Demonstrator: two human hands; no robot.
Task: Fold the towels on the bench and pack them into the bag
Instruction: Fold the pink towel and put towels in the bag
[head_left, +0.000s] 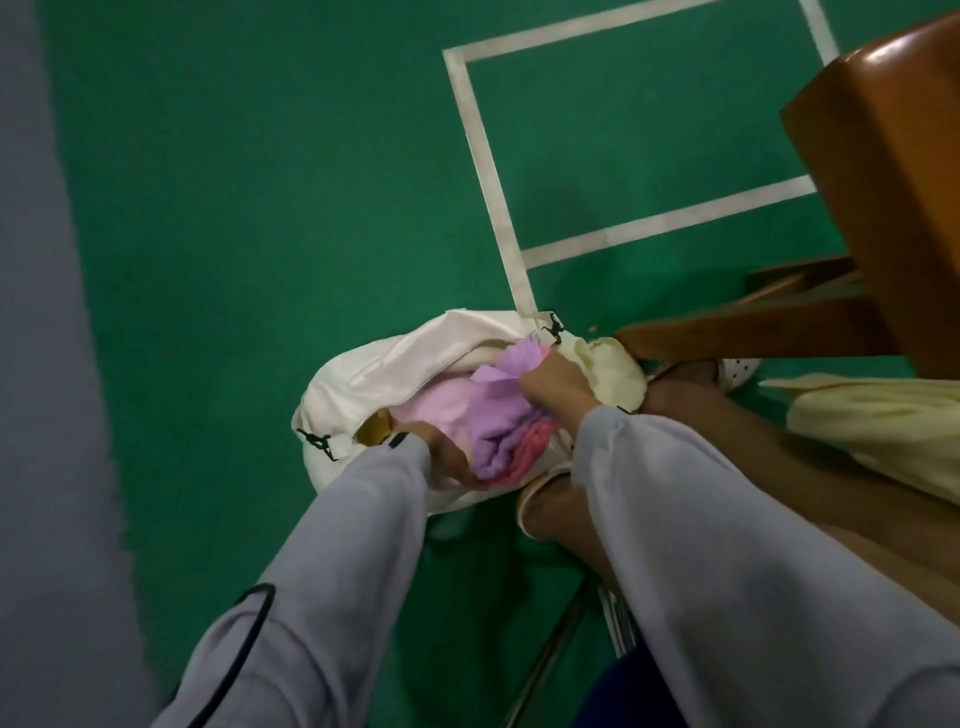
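At the far left runs a grey strip (36, 364), and beside it begins the green court floor (234, 208) with white lines (483, 171) painted on it. A thin black cable (244, 639) lies along the left grey sleeve (337, 571).

The cream bag (395, 358) stands open on the floor, in the middle of the view, with small black zip pulls at its two ends. Three towels are inside its mouth. A light pink towel (441, 405) lies on the left and a purple towel (498, 421) in the middle, on top. A coral pink towel (535, 441) lies at the near right, partly under the purple one.

The left hand (447, 452) is at the near rim of the bag and touches the towels from below. Its fingers go under the cloth, so I cannot tell if it grips something. The right hand (556, 384) is over the far side of the bag's mouth. Its fingers are curled and they grip the upper part of the purple towel.

To the right of the bag are the person's legs and a white shoe (737, 369) with small dots. The brown wooden bench (883, 171) fills the upper right corner, and one of its legs comes down near the bag. Below the bench, at the right edge, a pale yellow cloth (883, 421) lies over the leg. I cannot tell if this is a towel.
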